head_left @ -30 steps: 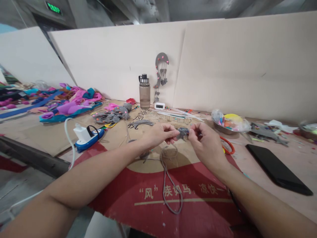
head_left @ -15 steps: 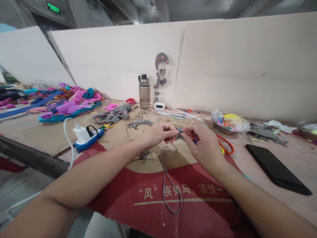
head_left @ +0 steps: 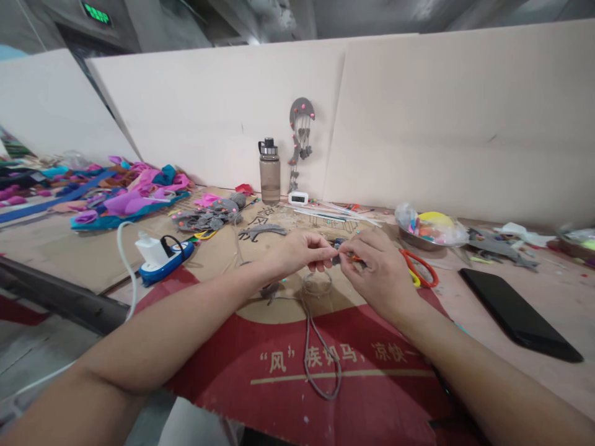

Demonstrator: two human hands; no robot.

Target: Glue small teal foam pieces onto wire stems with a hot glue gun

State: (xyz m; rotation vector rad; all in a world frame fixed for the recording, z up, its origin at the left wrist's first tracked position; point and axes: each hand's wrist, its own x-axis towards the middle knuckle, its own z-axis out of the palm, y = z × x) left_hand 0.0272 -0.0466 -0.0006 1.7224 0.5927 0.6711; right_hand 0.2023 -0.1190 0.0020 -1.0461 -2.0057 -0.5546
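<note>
My left hand (head_left: 309, 253) is closed in a pinch over the cardboard, holding a small grey felt piece (head_left: 339, 242) at its fingertips. My right hand (head_left: 379, 267) meets it from the right, thumb and forefinger pinched at the same piece; the fingers hide most of it. Below the hands, a grey cord (head_left: 339, 370) lies in a long loop on the red part of the cardboard (head_left: 223, 378). Scissors (head_left: 425, 272) with orange and yellow handles rest beside my right hand, partly covered by it. A flat grey felt cutout (head_left: 264, 230) lies beyond my left hand.
A water bottle (head_left: 269, 173) and small white clock (head_left: 298, 198) stand at the back, near a hanging grey moon ornament (head_left: 302, 114). A blue power strip (head_left: 166, 265) is left; a black phone (head_left: 518, 313) and metal bowl (head_left: 425, 240) are right.
My right fingers have turned and closed in nearer to my left fingertips, covering more of the grey piece. My left hand has barely moved.
</note>
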